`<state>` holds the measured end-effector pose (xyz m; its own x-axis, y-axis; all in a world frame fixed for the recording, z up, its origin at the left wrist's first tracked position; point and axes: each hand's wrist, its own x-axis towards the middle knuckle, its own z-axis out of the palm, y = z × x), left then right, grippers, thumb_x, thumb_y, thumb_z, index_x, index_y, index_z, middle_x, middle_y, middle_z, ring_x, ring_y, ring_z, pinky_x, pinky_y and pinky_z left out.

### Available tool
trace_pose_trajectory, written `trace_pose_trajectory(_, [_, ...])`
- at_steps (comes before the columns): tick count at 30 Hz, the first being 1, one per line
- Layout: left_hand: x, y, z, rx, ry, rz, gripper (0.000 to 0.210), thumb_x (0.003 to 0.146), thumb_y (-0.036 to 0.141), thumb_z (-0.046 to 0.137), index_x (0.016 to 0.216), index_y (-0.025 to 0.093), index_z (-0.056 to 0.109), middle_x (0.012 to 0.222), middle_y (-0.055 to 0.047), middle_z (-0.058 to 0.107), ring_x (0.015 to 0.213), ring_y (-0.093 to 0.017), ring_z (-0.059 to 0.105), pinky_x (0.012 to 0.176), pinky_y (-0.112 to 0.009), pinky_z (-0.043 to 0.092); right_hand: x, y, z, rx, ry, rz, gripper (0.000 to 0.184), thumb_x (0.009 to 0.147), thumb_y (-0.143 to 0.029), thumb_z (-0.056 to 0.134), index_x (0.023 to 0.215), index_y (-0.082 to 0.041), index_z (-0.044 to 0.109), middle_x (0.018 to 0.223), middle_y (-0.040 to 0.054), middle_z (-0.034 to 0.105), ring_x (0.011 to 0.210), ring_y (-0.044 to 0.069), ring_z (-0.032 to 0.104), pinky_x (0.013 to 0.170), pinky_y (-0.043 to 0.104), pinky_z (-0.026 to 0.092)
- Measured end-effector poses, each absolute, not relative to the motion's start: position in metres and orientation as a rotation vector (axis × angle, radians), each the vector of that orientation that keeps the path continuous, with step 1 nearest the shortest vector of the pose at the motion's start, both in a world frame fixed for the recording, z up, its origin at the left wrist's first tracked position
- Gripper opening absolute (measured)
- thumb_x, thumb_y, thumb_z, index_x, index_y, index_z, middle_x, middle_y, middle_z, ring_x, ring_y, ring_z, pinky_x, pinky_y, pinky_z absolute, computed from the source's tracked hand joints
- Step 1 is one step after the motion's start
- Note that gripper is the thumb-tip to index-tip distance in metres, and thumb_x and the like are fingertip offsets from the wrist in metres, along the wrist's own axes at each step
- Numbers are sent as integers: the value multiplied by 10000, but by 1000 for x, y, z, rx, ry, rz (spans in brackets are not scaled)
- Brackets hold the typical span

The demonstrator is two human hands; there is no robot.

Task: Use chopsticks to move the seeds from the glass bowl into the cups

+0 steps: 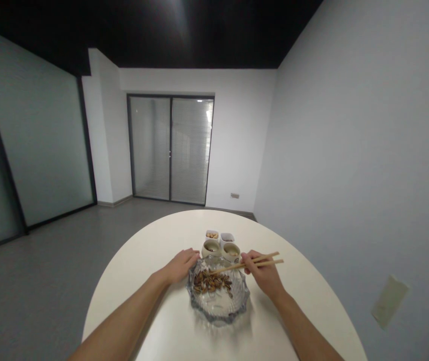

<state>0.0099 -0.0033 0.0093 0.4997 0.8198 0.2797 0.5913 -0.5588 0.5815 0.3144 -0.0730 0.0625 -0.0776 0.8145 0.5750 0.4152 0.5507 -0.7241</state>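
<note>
A clear glass bowl with a wavy rim (218, 317) sits before me on the table. Heaped in its left and middle part are brown, elongated pieces that look like seeds or nuts (208, 284). My right hand (264, 273) is closed around a pair of wooden chopsticks (233, 267), whose tips reach down to the pile. Stretched out at the bowl's left rim, my left hand (182, 265) appears to touch the glass, with its fingers extended. Just beyond the bowl stand two beige cups (211, 252), each with a little something inside.
Behind the cups are two small white dishes; the left white dish (211, 232) holds light-brown pieces, the right white dish (228, 236) something darker. The round white table (135, 281) curves away on both sides. A wall (349, 150) runs close along the right.
</note>
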Motion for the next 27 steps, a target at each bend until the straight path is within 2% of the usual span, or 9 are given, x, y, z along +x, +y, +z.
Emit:
trace_pose_trajectory(6, [11, -6, 13, 2353, 1144, 760, 628, 1107, 559, 207, 1242, 217, 716, 1308, -96, 727, 1216, -281, 607, 1143, -412, 408, 313, -73, 61, -1065, -1718, 462, 631, 937, -751, 562, 609, -219, 651, 535, 24, 645, 519, 174, 589, 509, 266, 436])
trace_pose_trajectory(15, [11, -3, 12, 2366, 1117, 777, 637, 1111, 564, 197, 1210, 222, 726, 1279, -101, 736, 1196, -277, 608, 1120, -399, 422, 307, -74, 61, -994, -1726, 494, 555, 951, -657, 620, 617, -216, 667, 543, 23, 651, 522, 168, 589, 514, 264, 448])
trace_pose_trajectory(27, [11, -5, 14, 2380, 1147, 758, 655, 1104, 561, 188, 1213, 202, 724, 1255, -109, 735, 1188, -293, 617, 1114, -410, 430, 305, -74, 59, -968, -1773, 542, 510, 938, -634, 640, 668, -208, 710, 578, 24, 658, 545, 169, 581, 512, 258, 443])
